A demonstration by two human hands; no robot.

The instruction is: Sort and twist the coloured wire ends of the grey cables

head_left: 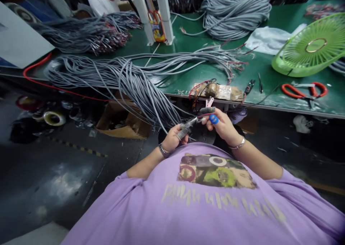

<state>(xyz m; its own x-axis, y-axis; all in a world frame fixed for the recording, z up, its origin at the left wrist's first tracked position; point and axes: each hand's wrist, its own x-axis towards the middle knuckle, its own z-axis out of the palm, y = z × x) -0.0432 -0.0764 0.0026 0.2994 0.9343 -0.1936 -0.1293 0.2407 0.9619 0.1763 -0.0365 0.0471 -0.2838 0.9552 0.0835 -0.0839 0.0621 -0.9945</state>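
As rounded grey cables (147,92) sag, both hands' (171,139) (225,127) taped fingers (183,132) pinch thin wires (205,115).

The cables (134,80) are grey, the wire (206,115) red — the shirt (199,216) lilac.

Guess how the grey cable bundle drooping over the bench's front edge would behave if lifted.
The grey cable bundle would probably flop, since it bends and sags over the edge of the green bench. It may feel heavy, being many strands thick. Its loose ends fan out, so they could trail or snag.
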